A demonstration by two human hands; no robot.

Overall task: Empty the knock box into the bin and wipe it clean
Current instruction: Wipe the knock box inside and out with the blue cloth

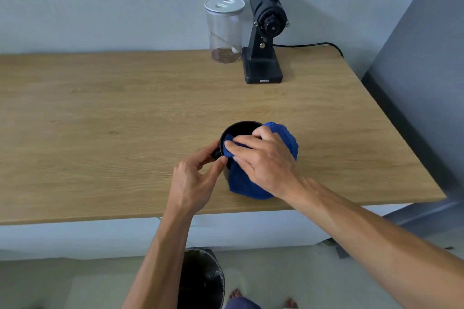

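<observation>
A round black knock box (pixel 239 129) stands upright on the wooden counter (pixel 125 120), near its front edge. My left hand (pixel 194 178) grips its left side between thumb and fingers. A blue cloth (pixel 244 183) is draped over the box's rim and down its front. My right hand (pixel 263 158) presses that cloth onto the rim, fingertips pointing left. Most of the box's inside is hidden by the cloth and hand. On the floor below the counter edge stands a black bin (pixel 203 281) lined with a dark bag.
A black coffee grinder (pixel 263 40) with a clear hopper stands at the back of the counter, its cable trailing right. Beside it is a clear jar (pixel 224 30) with a white lid. A dark wall panel (pixel 426 83) borders the counter's right end.
</observation>
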